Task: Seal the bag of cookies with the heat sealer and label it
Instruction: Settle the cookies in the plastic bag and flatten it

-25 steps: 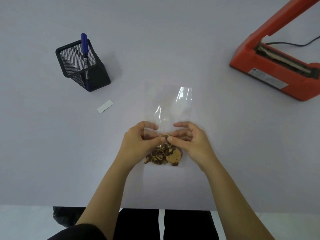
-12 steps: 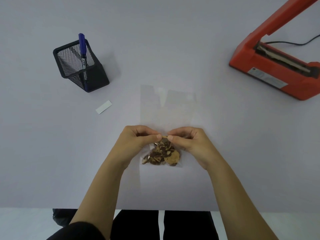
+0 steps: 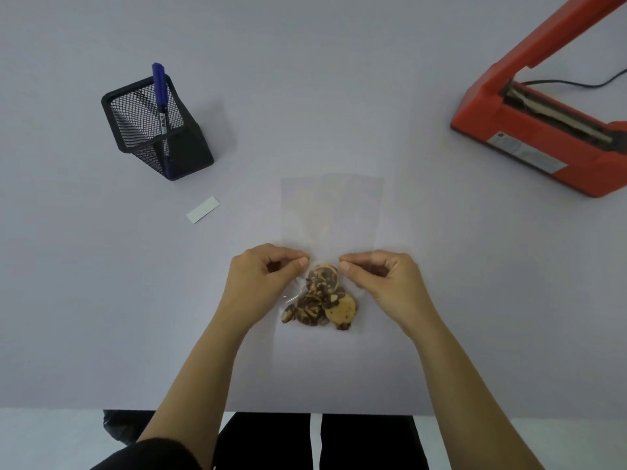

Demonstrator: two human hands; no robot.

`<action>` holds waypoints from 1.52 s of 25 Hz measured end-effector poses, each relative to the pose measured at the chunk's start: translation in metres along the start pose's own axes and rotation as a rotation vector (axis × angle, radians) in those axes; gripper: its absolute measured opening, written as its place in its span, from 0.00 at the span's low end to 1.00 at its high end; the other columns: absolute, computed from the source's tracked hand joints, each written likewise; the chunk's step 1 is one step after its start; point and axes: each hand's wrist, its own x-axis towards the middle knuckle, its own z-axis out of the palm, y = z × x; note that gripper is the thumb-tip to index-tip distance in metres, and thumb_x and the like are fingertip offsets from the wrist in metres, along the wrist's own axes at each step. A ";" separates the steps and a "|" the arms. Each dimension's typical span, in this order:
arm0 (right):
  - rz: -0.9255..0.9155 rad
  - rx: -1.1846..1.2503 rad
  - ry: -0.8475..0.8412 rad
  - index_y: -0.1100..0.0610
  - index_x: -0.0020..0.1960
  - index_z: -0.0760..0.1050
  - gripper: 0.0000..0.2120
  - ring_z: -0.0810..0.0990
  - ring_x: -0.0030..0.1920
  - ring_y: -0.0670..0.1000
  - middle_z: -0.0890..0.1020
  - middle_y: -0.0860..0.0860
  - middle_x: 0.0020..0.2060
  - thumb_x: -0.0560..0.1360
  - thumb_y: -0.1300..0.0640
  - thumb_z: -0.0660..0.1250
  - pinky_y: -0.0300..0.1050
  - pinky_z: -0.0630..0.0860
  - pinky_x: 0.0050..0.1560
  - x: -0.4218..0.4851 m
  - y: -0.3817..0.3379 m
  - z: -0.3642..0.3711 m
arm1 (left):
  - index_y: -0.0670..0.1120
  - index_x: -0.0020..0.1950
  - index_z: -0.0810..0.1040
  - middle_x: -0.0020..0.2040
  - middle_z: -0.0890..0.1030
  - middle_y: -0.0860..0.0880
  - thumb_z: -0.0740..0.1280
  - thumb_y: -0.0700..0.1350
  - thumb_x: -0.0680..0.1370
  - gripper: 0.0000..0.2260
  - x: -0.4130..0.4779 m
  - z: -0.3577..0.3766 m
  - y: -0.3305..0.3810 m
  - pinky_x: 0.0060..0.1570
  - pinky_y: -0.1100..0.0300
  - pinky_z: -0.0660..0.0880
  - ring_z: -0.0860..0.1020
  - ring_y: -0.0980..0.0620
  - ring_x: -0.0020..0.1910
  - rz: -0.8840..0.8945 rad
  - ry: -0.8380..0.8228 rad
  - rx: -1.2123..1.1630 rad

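where pale table [image 3: 101,300] lies bare, both hands [image 3: 327,281] pinch bag [image 3: 332,212].

Blk mesh pen holder [image 3: 154,130], table [image 3: 305,79].

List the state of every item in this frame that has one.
heat sealer: arm raised, open
bag: unsealed, flat on the table
cookies: inside the bag
label: loose on the table
pen: upright in holder
left hand: pinching bag
right hand: pinching bag
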 end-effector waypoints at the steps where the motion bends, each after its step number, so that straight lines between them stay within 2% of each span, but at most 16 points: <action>1: -0.038 -0.081 0.048 0.50 0.44 0.83 0.04 0.81 0.39 0.41 0.84 0.44 0.38 0.70 0.57 0.73 0.34 0.76 0.42 -0.001 0.001 0.001 | 0.52 0.47 0.84 0.38 0.82 0.53 0.72 0.46 0.72 0.05 -0.001 0.005 0.002 0.41 0.73 0.72 0.78 0.62 0.39 0.039 0.070 0.064; 3: -0.137 -0.287 0.168 0.52 0.52 0.80 0.11 0.79 0.42 0.43 0.81 0.45 0.42 0.69 0.57 0.73 0.38 0.76 0.43 -0.003 0.004 0.005 | 0.51 0.57 0.77 0.38 0.79 0.53 0.73 0.47 0.71 0.15 -0.004 0.012 0.005 0.37 0.73 0.71 0.76 0.60 0.37 0.053 0.151 0.105; 5: -0.194 -0.442 0.295 0.54 0.62 0.72 0.24 0.73 0.49 0.46 0.75 0.46 0.50 0.68 0.56 0.74 0.40 0.73 0.49 -0.005 0.005 0.008 | 0.49 0.64 0.69 0.45 0.75 0.52 0.73 0.47 0.71 0.24 -0.005 0.017 0.006 0.37 0.72 0.69 0.74 0.56 0.40 0.051 0.204 0.165; 7: -0.293 -0.520 0.344 0.57 0.65 0.68 0.29 0.69 0.52 0.46 0.72 0.50 0.53 0.67 0.57 0.74 0.39 0.69 0.52 -0.006 0.003 0.008 | 0.46 0.62 0.69 0.51 0.70 0.51 0.73 0.44 0.71 0.22 -0.006 0.019 0.006 0.39 0.72 0.66 0.71 0.54 0.44 0.107 0.241 0.231; 9: -0.388 -0.605 0.277 0.57 0.61 0.71 0.22 0.67 0.51 0.45 0.75 0.51 0.51 0.69 0.61 0.72 0.41 0.70 0.51 -0.005 -0.001 0.010 | 0.44 0.55 0.75 0.49 0.73 0.50 0.71 0.39 0.72 0.12 -0.003 0.020 0.007 0.41 0.72 0.68 0.73 0.53 0.43 0.299 0.202 0.332; 11: -0.416 -0.693 0.161 0.56 0.56 0.76 0.14 0.70 0.50 0.45 0.79 0.49 0.47 0.71 0.62 0.68 0.42 0.72 0.51 -0.001 -0.004 0.013 | 0.42 0.48 0.80 0.44 0.79 0.46 0.68 0.35 0.73 0.05 0.004 0.024 0.005 0.38 0.61 0.75 0.77 0.48 0.40 0.459 0.100 0.447; 12: -0.409 -0.706 0.127 0.55 0.53 0.77 0.10 0.72 0.49 0.47 0.81 0.49 0.46 0.72 0.61 0.67 0.41 0.72 0.51 0.003 -0.006 0.014 | 0.41 0.46 0.81 0.42 0.80 0.45 0.67 0.37 0.73 0.05 0.008 0.025 0.003 0.37 0.55 0.77 0.78 0.46 0.39 0.476 0.063 0.485; 15: -0.359 -0.688 0.118 0.55 0.49 0.81 0.06 0.78 0.46 0.49 0.82 0.50 0.43 0.73 0.56 0.68 0.40 0.73 0.48 0.012 -0.010 0.013 | 0.41 0.44 0.82 0.38 0.80 0.44 0.65 0.41 0.74 0.07 0.013 0.024 0.005 0.35 0.51 0.77 0.78 0.44 0.36 0.458 0.036 0.543; 19: -0.326 -0.730 0.105 0.54 0.46 0.83 0.05 0.80 0.39 0.49 0.83 0.50 0.40 0.73 0.57 0.69 0.43 0.78 0.43 0.017 -0.017 0.016 | 0.40 0.43 0.81 0.37 0.80 0.44 0.67 0.39 0.75 0.04 0.013 0.026 0.016 0.34 0.50 0.75 0.77 0.44 0.35 0.438 0.004 0.579; 23: -0.280 -0.703 0.123 0.54 0.46 0.83 0.05 0.81 0.40 0.48 0.85 0.49 0.39 0.74 0.57 0.68 0.42 0.78 0.44 0.017 -0.018 0.018 | 0.41 0.45 0.81 0.40 0.81 0.46 0.63 0.39 0.76 0.07 0.016 0.025 0.022 0.38 0.54 0.72 0.77 0.45 0.40 0.284 0.028 0.590; 25: -0.269 -0.690 0.132 0.54 0.46 0.83 0.05 0.82 0.39 0.48 0.85 0.49 0.39 0.73 0.58 0.68 0.40 0.78 0.43 0.016 -0.019 0.016 | 0.42 0.44 0.81 0.40 0.81 0.47 0.64 0.39 0.76 0.07 0.018 0.019 0.020 0.41 0.54 0.73 0.77 0.46 0.41 0.243 0.032 0.584; 29: -0.254 -0.670 0.118 0.55 0.46 0.83 0.05 0.82 0.39 0.48 0.85 0.50 0.39 0.73 0.58 0.69 0.41 0.78 0.43 0.016 -0.021 0.015 | 0.42 0.43 0.81 0.40 0.81 0.45 0.66 0.38 0.74 0.04 0.020 0.015 0.012 0.40 0.52 0.75 0.78 0.45 0.40 0.302 -0.021 0.567; 31: -0.266 -0.666 0.101 0.55 0.45 0.83 0.04 0.82 0.39 0.48 0.85 0.50 0.39 0.72 0.59 0.70 0.44 0.79 0.44 0.016 -0.022 0.013 | 0.42 0.44 0.82 0.42 0.81 0.44 0.68 0.38 0.74 0.04 0.021 0.011 0.004 0.39 0.55 0.75 0.79 0.44 0.41 0.405 -0.083 0.554; 33: -0.285 -0.667 0.067 0.56 0.47 0.83 0.05 0.81 0.40 0.47 0.83 0.50 0.41 0.72 0.59 0.71 0.45 0.79 0.44 0.018 -0.021 0.011 | 0.42 0.48 0.83 0.47 0.81 0.45 0.67 0.40 0.73 0.07 0.025 0.003 -0.001 0.43 0.59 0.73 0.79 0.45 0.45 0.510 -0.136 0.578; 36: -0.284 -0.701 0.023 0.56 0.53 0.80 0.11 0.79 0.45 0.47 0.80 0.49 0.47 0.71 0.59 0.71 0.40 0.76 0.47 0.023 -0.025 0.005 | 0.41 0.60 0.78 0.57 0.77 0.43 0.70 0.42 0.73 0.16 0.035 -0.006 0.004 0.55 0.59 0.68 0.75 0.42 0.55 0.486 -0.176 0.635; 38: -0.273 -0.748 -0.005 0.56 0.58 0.78 0.17 0.78 0.48 0.48 0.77 0.49 0.51 0.69 0.58 0.73 0.39 0.73 0.49 0.029 -0.030 0.002 | 0.42 0.67 0.72 0.64 0.72 0.44 0.71 0.45 0.73 0.24 0.041 -0.009 0.012 0.60 0.63 0.61 0.69 0.45 0.62 0.459 -0.213 0.665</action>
